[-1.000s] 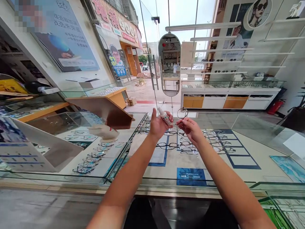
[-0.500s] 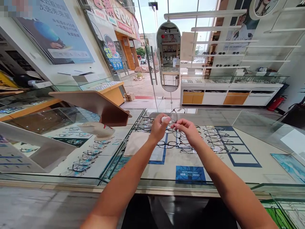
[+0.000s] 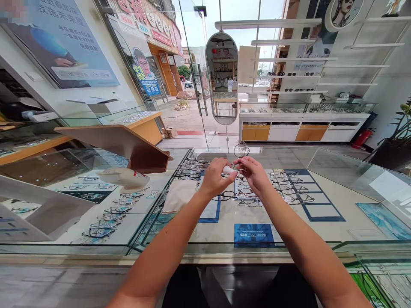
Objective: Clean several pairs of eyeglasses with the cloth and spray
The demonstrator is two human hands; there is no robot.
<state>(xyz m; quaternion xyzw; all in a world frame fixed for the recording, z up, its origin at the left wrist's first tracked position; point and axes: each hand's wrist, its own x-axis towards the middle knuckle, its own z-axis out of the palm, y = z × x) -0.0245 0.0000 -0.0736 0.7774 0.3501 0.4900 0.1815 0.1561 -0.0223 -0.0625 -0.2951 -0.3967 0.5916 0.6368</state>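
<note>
My left hand [image 3: 216,177] is closed around a small white bottle [image 3: 228,170], whose end points toward my right hand. With fingertips pinched, my right hand [image 3: 253,173] holds a pair of eyeglasses [image 3: 241,149]. One round, thin-rimmed lens stands up above the fingers, and the rest of the frame is partly hidden by them. Both hands are close together over the glass counter. Rows of eyeglass frames [image 3: 227,195] lie in the display beneath them. A pale cloth [image 3: 180,195] lies left of my left forearm.
A brown board-like stand [image 3: 128,143] and a whitish figure [image 3: 123,177] are on the counter to the left, near a white stand [image 3: 61,209]. A blue card [image 3: 253,235] is at the front. An oval mirror [image 3: 221,81] stands beyond the counter.
The eyeglasses have turned and moved slightly right, so the lens rises more clearly above my right hand. More of the white bottle shows in my left hand. The view has shifted slightly.
</note>
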